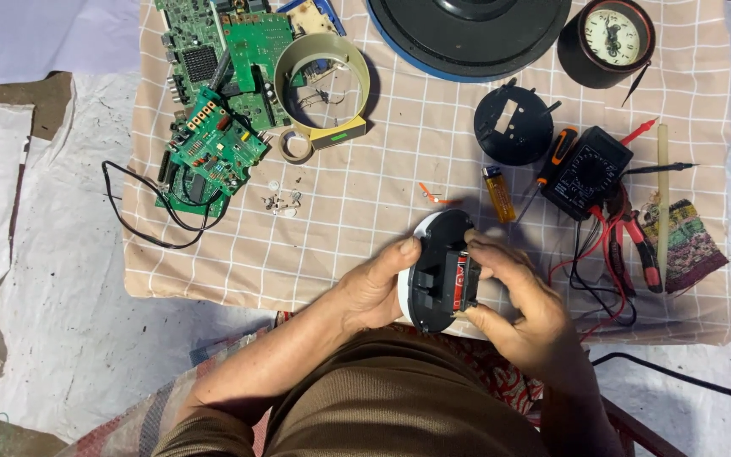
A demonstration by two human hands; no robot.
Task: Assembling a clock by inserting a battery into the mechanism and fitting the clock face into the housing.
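1. A black cable (141,211) loops off the left edge of the checked cloth (365,220), beside a pile of green circuit boards (217,110).
2. Just right of the boards lie a pale plastic ring (323,63) and a small roll of tape (295,145), with a few tiny metal parts (279,201) below them.
3. The left hand (376,292) grips the left rim of a round clock back (440,271), thumb on top, holding it above the cloth's near edge.
4. The right hand (522,309) clasps the same clock back from the right, thumb and forefinger pinching around a red battery (460,279) in its black housing.
5. Farther right sit an amber lighter (498,193), a black disc (513,125), a black multimeter (585,172) with red and black leads, and red-handled pliers (640,245).
6. At the top right stands a small round clock (611,35).
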